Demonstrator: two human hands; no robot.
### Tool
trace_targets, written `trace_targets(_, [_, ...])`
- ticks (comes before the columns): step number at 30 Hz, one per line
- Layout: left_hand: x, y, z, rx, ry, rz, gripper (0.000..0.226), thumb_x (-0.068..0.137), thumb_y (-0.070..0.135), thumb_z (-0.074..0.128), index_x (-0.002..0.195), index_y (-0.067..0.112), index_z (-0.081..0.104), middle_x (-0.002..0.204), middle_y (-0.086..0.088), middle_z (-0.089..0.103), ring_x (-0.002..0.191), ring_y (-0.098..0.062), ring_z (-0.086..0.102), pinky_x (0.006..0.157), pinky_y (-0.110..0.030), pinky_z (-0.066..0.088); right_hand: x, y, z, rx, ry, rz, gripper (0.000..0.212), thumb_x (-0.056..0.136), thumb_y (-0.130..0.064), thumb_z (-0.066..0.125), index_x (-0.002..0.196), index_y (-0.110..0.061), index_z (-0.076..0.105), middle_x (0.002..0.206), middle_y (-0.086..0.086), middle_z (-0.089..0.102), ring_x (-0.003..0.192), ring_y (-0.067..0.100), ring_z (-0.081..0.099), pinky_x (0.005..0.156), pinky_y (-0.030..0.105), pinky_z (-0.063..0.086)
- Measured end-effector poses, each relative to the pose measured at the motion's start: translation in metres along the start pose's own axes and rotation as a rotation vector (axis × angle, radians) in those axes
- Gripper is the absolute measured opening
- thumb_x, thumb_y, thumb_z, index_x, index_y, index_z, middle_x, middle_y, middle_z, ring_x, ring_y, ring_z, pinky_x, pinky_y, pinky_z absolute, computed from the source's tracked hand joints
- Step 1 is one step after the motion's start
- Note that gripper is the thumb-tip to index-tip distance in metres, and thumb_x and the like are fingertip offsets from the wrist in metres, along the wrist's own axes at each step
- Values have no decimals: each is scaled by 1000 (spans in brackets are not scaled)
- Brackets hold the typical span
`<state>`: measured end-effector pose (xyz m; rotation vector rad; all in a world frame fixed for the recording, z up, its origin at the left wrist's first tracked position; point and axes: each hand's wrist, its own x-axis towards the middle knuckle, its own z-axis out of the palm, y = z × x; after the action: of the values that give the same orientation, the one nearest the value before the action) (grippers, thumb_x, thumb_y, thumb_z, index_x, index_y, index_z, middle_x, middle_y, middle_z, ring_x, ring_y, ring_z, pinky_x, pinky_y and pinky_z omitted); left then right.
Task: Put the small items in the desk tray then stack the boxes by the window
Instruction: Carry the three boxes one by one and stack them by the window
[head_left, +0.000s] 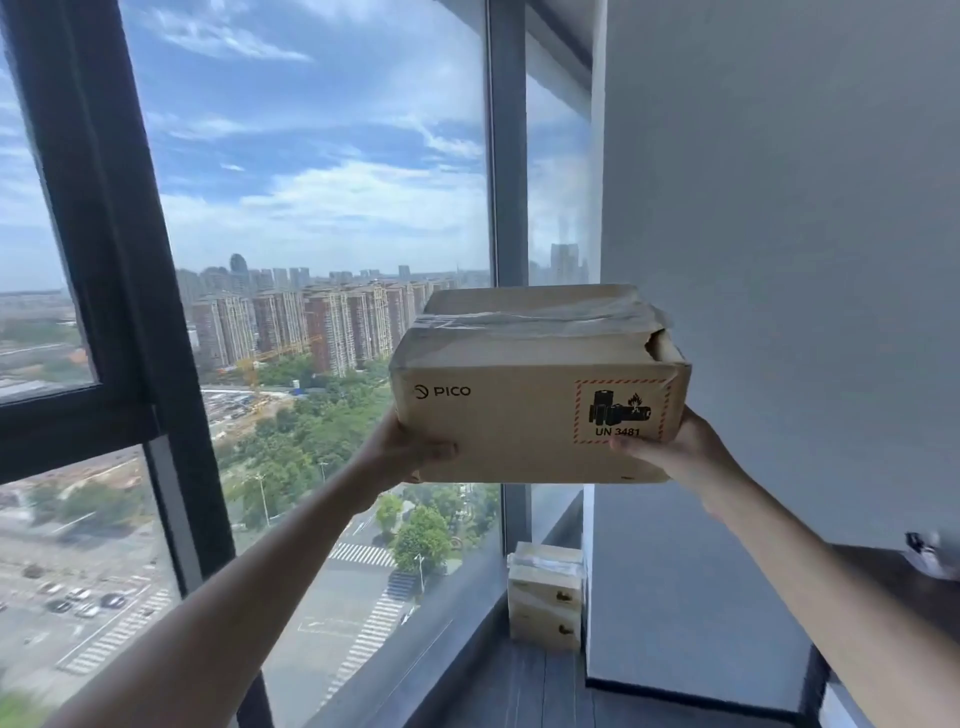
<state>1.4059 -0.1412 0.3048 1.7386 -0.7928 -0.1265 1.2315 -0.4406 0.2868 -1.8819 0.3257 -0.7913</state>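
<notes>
I hold a brown cardboard box (535, 384) marked PICO, with a red battery warning label, up in the air in front of the window. My left hand (410, 447) grips its lower left corner and my right hand (675, 452) grips its lower right corner. The box top is taped and torn at the right edge. Far below it, two similar cardboard boxes (545, 595) stand stacked on the dark floor in the corner by the window (322, 208).
A tall window with dark frames (119, 260) fills the left and centre. A grey wall (779, 234) rises on the right. A dark desk edge (883, 577) with a blurred small object (932, 553) shows at the far right. The dark floor strip (545, 686) runs to the corner.
</notes>
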Motion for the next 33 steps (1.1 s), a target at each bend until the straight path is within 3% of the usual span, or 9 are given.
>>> trace_targets(4, [70, -36, 9, 5, 5, -49, 67, 60, 24, 83, 122, 12, 59, 109, -8, 72, 98, -27, 69, 71, -46, 60, 65, 38, 14, 38, -16, 46, 58, 65, -25, 93, 116, -27, 66, 110, -11, 74, 107, 15, 67, 99, 39, 51])
trace_targets(8, [141, -81, 12, -24, -11, -62, 68, 61, 24, 83, 123, 13, 59, 108, -5, 72, 91, -19, 69, 64, -35, 60, 130, 76, 39, 39, -25, 68, 59, 64, -25, 94, 116, -27, 66, 109, -11, 75, 106, 14, 68, 96, 36, 52])
trace_targets(12, [224, -139, 5, -52, -40, -74, 65, 66, 20, 86, 125, 15, 59, 111, -6, 72, 95, -22, 70, 65, -39, 60, 203, 114, 73, 12, -27, 95, 57, 66, -26, 93, 115, -29, 65, 110, -12, 74, 106, 13, 67, 96, 40, 53])
trace_targets(16, [322, -197, -9, -83, -45, -81, 59, 71, 12, 86, 124, 12, 60, 104, -3, 73, 85, -16, 68, 55, -27, 56, 296, 149, 118, -17, -16, 105, 57, 64, -25, 94, 114, -29, 66, 109, -12, 75, 107, 15, 68, 98, 41, 53])
trace_targets(23, [476, -291, -22, -98, -142, -150, 56, 64, 19, 85, 114, 20, 61, 105, -3, 72, 92, -21, 68, 76, -46, 58, 424, 229, 188, -33, 24, 198, 55, 66, -25, 93, 113, -27, 66, 111, -11, 73, 107, 15, 67, 94, 37, 54])
trace_targets(26, [526, -331, -13, -108, -204, -187, 57, 67, 14, 86, 118, 13, 62, 104, -5, 72, 92, -24, 69, 75, -47, 58, 457, 267, 206, -28, 37, 248, 56, 67, -24, 92, 116, -25, 65, 109, -13, 72, 105, 10, 66, 86, 29, 52])
trace_targets(30, [584, -382, 7, -120, -234, -251, 44, 71, 4, 86, 106, 20, 63, 100, -2, 71, 87, -21, 67, 73, -43, 56, 500, 317, 220, -36, 41, 317, 57, 68, -26, 92, 117, -26, 65, 109, -14, 73, 106, 10, 66, 94, 33, 51])
trace_targets(33, [621, -419, 23, -103, -252, -276, 56, 69, 12, 88, 116, 17, 59, 107, -3, 71, 93, -21, 68, 69, -42, 59, 528, 355, 229, -4, 27, 363, 57, 71, -20, 90, 122, -22, 64, 111, -11, 73, 107, 9, 66, 95, 33, 51])
